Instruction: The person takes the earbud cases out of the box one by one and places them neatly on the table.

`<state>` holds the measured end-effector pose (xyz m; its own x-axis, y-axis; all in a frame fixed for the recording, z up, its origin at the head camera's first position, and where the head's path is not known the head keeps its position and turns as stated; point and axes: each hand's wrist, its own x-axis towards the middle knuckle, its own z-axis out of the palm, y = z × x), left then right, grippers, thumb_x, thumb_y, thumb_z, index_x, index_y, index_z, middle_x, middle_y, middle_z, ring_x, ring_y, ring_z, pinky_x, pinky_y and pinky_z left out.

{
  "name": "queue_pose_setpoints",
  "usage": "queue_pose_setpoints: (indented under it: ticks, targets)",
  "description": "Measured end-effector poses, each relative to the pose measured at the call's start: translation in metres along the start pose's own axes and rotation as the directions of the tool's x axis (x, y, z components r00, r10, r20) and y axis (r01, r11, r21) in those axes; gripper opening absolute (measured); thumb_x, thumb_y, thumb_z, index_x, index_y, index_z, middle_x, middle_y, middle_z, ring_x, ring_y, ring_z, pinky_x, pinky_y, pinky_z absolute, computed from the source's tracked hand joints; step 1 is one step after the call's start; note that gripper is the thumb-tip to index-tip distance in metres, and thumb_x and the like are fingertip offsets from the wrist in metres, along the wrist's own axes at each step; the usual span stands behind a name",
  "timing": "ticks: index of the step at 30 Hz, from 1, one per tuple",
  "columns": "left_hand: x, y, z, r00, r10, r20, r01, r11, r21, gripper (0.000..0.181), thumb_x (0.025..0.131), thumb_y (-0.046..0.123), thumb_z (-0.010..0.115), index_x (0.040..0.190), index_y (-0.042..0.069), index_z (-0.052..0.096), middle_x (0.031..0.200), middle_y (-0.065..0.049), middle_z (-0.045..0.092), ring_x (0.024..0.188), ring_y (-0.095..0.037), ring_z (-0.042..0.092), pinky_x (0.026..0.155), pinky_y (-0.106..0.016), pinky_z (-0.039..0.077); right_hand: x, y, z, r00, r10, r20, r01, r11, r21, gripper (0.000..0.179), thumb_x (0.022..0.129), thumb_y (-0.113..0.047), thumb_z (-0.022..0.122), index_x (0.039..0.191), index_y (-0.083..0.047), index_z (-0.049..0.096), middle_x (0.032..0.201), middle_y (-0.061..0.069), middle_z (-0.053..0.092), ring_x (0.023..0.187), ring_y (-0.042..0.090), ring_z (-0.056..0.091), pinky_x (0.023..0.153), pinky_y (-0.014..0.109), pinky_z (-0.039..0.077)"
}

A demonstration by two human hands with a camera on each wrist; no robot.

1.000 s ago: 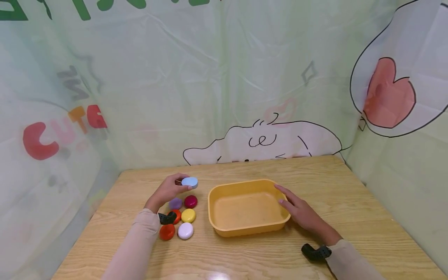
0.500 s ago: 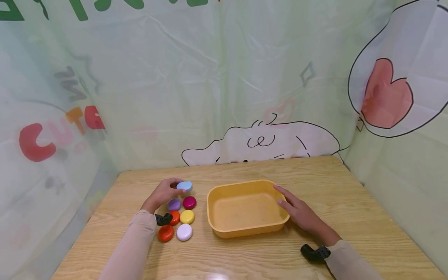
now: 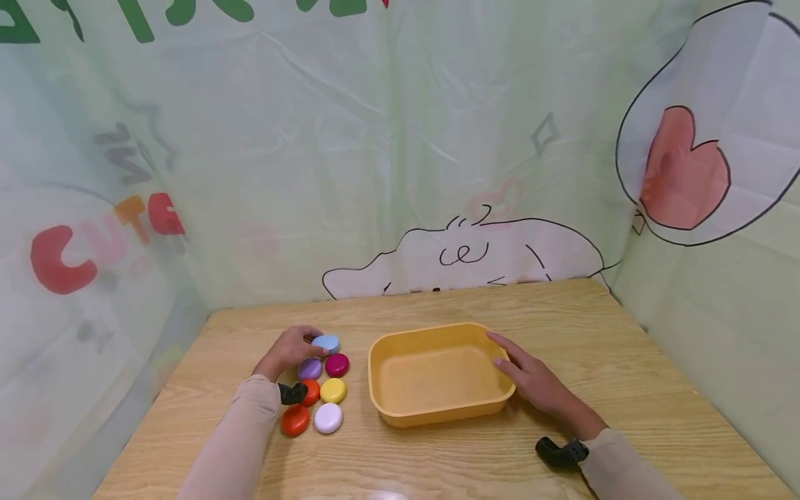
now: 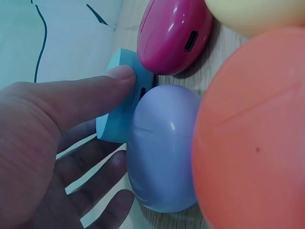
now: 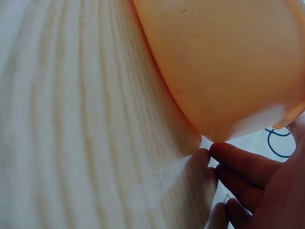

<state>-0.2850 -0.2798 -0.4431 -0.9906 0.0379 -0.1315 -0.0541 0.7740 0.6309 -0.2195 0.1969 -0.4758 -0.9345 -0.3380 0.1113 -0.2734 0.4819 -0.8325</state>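
My left hand (image 3: pixel 289 351) pinches a light blue earbud charging case (image 3: pixel 328 342) at the back of a small cluster. In the left wrist view, the thumb presses the side of this case, which stands near the tabletop. The other fingers spread below it, beside a purple case (image 4: pixel 164 148). A magenta case (image 4: pixel 174 36) with a port slot lies just past it. My right hand (image 3: pixel 539 385) holds the right end of a yellow plastic tray (image 3: pixel 446 412), thumb over the rim. In the right wrist view its fingertips touch the outer wall.
Nearer me lie an orange-red case (image 3: pixel 310 392), a yellow case (image 3: pixel 333 390), a red case (image 3: pixel 295 420) and a white case (image 3: pixel 328 418), in two rows left of the tray. A printed curtain (image 3: pixel 281 173) encloses the wooden table (image 3: pixel 437 458) on the back and sides.
My left hand has moved left and toward me, lowering the light blue case from beyond the cluster to right behind the purple and magenta ones. My right hand stays on the tray.
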Motion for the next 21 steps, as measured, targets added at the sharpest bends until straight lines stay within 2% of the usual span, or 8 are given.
queue_pose_setpoints:
  ticks: [5, 9, 12, 14, 17, 21]
  targets:
    - [-0.005, -0.001, -0.002, 1.000, -0.005, 0.025, 0.005, 1.000, 0.012, 0.045, 0.089, 0.020, 0.078, 0.126, -0.001, 0.064, 0.122, -0.017, 0.064, 0.107, -0.032, 0.058, 0.098, -0.049, 0.047, 0.001, -0.003, 0.002, 1.000, 0.009, 0.001, -0.009, 1.000, -0.001, 0.055, 0.108, -0.033, 0.046, 0.159, -0.020, 0.029, 0.162, 0.015, 0.026, 0.147, 0.040, 0.026, 0.112, 0.059, 0.026]
    - [-0.012, -0.002, -0.005, 1.000, -0.005, 0.026, 0.004, 1.000, 0.017, 0.057, 0.091, 0.029, 0.075, 0.137, -0.001, 0.056, 0.131, -0.021, 0.059, 0.116, -0.037, 0.056, 0.099, -0.052, 0.046, 0.000, -0.004, 0.001, 1.000, 0.025, 0.005, -0.025, 1.000, 0.001, 0.058, 0.108, -0.035, 0.044, 0.160, -0.019, 0.025, 0.162, 0.017, 0.026, 0.146, 0.041, 0.028, 0.111, 0.058, 0.028]
    - [-0.017, -0.002, -0.009, 1.000, 0.027, 0.001, -0.027, 0.999, 0.036, 0.067, 0.094, 0.043, 0.068, 0.143, 0.002, 0.051, 0.139, -0.021, 0.055, 0.124, -0.039, 0.052, 0.100, -0.055, 0.045, 0.000, -0.005, -0.004, 0.999, 0.030, -0.016, -0.030, 0.999, 0.015, 0.059, 0.109, -0.039, 0.040, 0.161, -0.019, 0.021, 0.157, 0.021, 0.033, 0.142, 0.043, 0.035, 0.109, 0.060, 0.031]
    - [-0.021, -0.001, -0.012, 0.997, 0.069, -0.025, -0.068, 0.997, 0.043, 0.069, 0.095, 0.051, 0.063, 0.144, 0.003, 0.052, 0.141, -0.019, 0.053, 0.128, -0.040, 0.049, 0.102, -0.057, 0.043, 0.000, -0.006, -0.010, 0.999, 0.023, -0.044, -0.023, 1.000, 0.006, 0.058, 0.109, -0.041, 0.037, 0.161, -0.020, 0.021, 0.153, 0.024, 0.039, 0.138, 0.044, 0.039, 0.109, 0.063, 0.030]
    - [-0.030, 0.000, -0.014, 0.992, 0.118, -0.035, -0.116, 0.991, 0.062, 0.071, 0.095, 0.058, 0.059, 0.143, 0.006, 0.054, 0.143, -0.017, 0.054, 0.132, -0.040, 0.046, 0.105, -0.059, 0.039, 0.001, -0.005, -0.020, 0.996, -0.003, -0.087, -0.003, 0.998, -0.065, 0.057, 0.109, -0.042, 0.036, 0.160, -0.018, 0.025, 0.148, 0.026, 0.045, 0.137, 0.047, 0.040, 0.108, 0.068, 0.028]
    - [-0.047, 0.004, -0.014, 0.986, 0.162, -0.035, -0.157, 0.982, 0.108, 0.070, 0.094, 0.061, 0.058, 0.140, 0.008, 0.058, 0.142, -0.013, 0.055, 0.135, -0.038, 0.044, 0.108, -0.060, 0.034, 0.003, -0.003, -0.034, 0.994, -0.014, -0.109, -0.008, 0.979, -0.203, 0.058, 0.109, -0.043, 0.036, 0.159, -0.014, 0.030, 0.150, 0.026, 0.043, 0.138, 0.049, 0.037, 0.106, 0.069, 0.029]
